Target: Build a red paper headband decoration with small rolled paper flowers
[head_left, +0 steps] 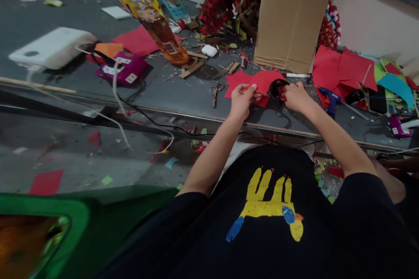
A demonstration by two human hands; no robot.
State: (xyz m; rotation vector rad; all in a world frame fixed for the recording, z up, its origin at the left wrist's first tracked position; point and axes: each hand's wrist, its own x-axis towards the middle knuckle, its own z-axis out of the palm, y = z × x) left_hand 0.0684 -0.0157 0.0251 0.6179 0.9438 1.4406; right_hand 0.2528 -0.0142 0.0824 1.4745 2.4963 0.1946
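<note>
the left hand (241,101) has its fingers pinched on red paper (262,82), just right of the middle of the frame, at the dark surface (193,93). the right hand (297,98) has its fingers curled on a black thing (276,88), too small to tell what. a blue glue gun (331,99) lies near, at the right of the frame.

The flat red paper pieces (266,79) look plain, like the tall tan cardboard box (291,17); the short-sleeved black cloth shirt (209,244) carries a dark-speckled yellow four-legged figure (265,208) with blue patches.
</note>
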